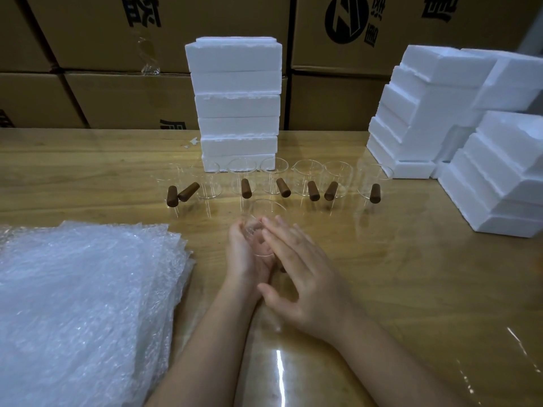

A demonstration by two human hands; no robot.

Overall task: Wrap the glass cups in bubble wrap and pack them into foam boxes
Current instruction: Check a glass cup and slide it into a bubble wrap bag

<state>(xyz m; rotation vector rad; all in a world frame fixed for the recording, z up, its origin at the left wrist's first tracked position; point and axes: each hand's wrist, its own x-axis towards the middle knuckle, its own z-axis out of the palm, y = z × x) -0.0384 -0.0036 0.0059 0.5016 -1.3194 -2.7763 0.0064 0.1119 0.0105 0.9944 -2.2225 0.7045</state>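
Note:
A clear glass cup (262,218) lies tilted in my left hand (244,254), whose fingers curl up around its left side. My right hand (302,277) lies over the cup's right side with straight fingers touching it. The cup's brown wooden handle is mostly hidden under my right hand. Behind my hands a row of several glass cups (305,179) with brown handles stands on the wooden table (396,274). A thick pile of bubble wrap sheets (82,304) fills the near left. A tall stack of white foam boxes (236,104) rises behind the cups.
More white foam boxes (435,113) are stacked at the right, with another stepped stack (499,177) nearer the right edge. Brown cardboard cartons (117,83) form a wall behind the table. The table's surface is glossy under a clear film.

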